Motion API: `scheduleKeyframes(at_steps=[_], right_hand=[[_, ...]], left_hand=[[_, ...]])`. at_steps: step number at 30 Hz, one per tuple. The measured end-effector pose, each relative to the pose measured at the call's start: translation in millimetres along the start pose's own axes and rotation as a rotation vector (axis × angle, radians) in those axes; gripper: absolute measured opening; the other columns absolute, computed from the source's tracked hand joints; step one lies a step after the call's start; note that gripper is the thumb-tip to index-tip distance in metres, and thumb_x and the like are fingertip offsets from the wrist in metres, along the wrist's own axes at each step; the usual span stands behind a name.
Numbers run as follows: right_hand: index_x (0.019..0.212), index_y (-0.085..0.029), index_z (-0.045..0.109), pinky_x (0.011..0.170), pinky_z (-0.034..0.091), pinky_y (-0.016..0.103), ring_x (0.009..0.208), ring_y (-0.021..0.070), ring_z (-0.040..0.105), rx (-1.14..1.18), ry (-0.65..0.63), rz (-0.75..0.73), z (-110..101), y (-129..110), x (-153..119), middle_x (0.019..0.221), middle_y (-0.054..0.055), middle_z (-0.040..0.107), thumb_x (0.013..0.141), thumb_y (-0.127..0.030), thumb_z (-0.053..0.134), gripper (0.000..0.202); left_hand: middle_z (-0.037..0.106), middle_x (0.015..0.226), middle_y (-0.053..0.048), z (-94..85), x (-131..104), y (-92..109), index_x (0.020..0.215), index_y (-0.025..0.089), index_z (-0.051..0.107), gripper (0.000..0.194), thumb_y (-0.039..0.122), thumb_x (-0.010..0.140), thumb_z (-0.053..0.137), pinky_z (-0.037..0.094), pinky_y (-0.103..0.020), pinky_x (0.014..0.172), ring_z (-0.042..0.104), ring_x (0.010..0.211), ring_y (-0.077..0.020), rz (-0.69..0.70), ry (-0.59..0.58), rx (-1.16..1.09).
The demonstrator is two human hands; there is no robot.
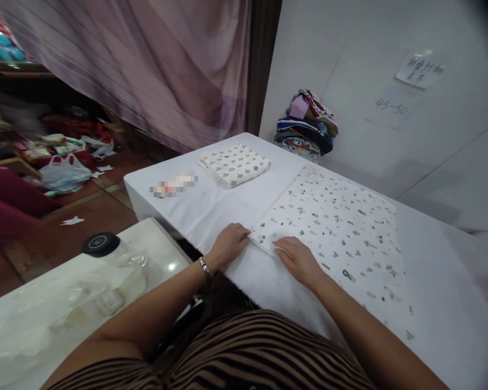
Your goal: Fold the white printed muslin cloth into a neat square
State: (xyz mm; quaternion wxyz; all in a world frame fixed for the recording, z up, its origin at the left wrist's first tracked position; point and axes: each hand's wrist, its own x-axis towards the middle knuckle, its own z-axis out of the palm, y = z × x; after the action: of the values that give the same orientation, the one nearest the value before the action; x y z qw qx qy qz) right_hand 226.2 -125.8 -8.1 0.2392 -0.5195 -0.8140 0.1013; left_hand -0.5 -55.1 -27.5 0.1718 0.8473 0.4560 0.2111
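Note:
A white cloth (341, 227) with small printed leaves and other motifs is spread flat over the white-covered table (179, 216). At its near left corner my left hand (230, 244) is closed, with the fingertips pinching the corner. My right hand (297, 261) lies a little to the right on the cloth's near edge, its fingers bent and closed on the fabric. Behind my left hand, apart from it, rests a folded cream cloth (236, 165) with a grey and blue print. A small blurred-out item (173, 185) is at the table's left end.
To my left stands a white surface (154, 238) with a black round object (101, 245) and clear plastic wrapping (101, 303). A stack of folded fabrics (305, 127) rises beyond the table by the wall. Bags (65, 173) and scraps lie on the tiled floor near a hanging curtain (166, 70).

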Motion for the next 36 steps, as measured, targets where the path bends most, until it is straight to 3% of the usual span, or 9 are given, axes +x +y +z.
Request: scheduleKeyframes(at_steps=[3, 7, 17, 22, 36], right_hand=[[0.111, -0.022, 0.06, 0.087, 0.046, 0.033, 0.101, 0.0193, 0.054, -0.064, -0.087, 0.027, 17, -6, 26, 0.108, 0.007, 0.061, 0.089, -0.027, 0.049, 0.024], [0.105, -0.019, 0.06, 0.084, 0.042, 0.03, 0.098, 0.0196, 0.05, -0.126, -0.159, 0.062, 28, -16, 40, 0.102, 0.007, 0.058, 0.087, -0.029, 0.055, 0.022], [0.101, -0.018, 0.058, 0.081, 0.039, 0.029, 0.095, 0.0193, 0.049, -0.197, -0.143, 0.058, 34, -22, 39, 0.098, 0.007, 0.056, 0.088, -0.024, 0.05, 0.017], [0.096, -0.018, 0.059, 0.079, 0.039, 0.028, 0.092, 0.0188, 0.049, -0.237, -0.159, 0.063, 37, -25, 39, 0.095, 0.007, 0.056, 0.089, -0.021, 0.046, 0.015], [0.097, -0.018, 0.059, 0.074, 0.041, 0.027, 0.091, 0.0181, 0.051, -0.192, -0.163, 0.057, 42, -19, 41, 0.096, 0.007, 0.057, 0.092, -0.022, 0.041, 0.019]], left_hand=[[0.065, 0.093, -0.005, 2.3, 0, 2, 0.094, 0.017, 0.065, 0.016, 0.019, 0.082, 0.054, 0.046, -0.033, 0.084, 0.056, 0.091, -0.018, -0.025, 0.035, -0.031], [0.064, 0.093, -0.005, 6.8, 0, 3, 0.096, 0.018, 0.065, 0.019, 0.019, 0.08, 0.056, 0.044, -0.031, 0.084, 0.055, 0.09, -0.0172, -0.051, 0.061, -0.067], [0.061, 0.085, -0.003, 9.6, -1, 5, 0.085, 0.018, 0.061, 0.012, 0.014, 0.077, 0.052, 0.041, -0.03, 0.078, 0.052, 0.085, -0.017, -0.04, 0.123, 0.01], [0.061, 0.086, -0.004, 8.4, -4, 6, 0.085, 0.018, 0.059, 0.011, 0.016, 0.078, 0.05, 0.04, -0.032, 0.078, 0.052, 0.085, -0.0187, -0.038, 0.099, 0.12], [0.058, 0.091, -0.004, 12.1, 2, 12, 0.091, 0.018, 0.054, 0.015, 0.018, 0.076, 0.053, 0.039, -0.032, 0.078, 0.051, 0.088, -0.019, -0.037, 0.042, 0.141]])
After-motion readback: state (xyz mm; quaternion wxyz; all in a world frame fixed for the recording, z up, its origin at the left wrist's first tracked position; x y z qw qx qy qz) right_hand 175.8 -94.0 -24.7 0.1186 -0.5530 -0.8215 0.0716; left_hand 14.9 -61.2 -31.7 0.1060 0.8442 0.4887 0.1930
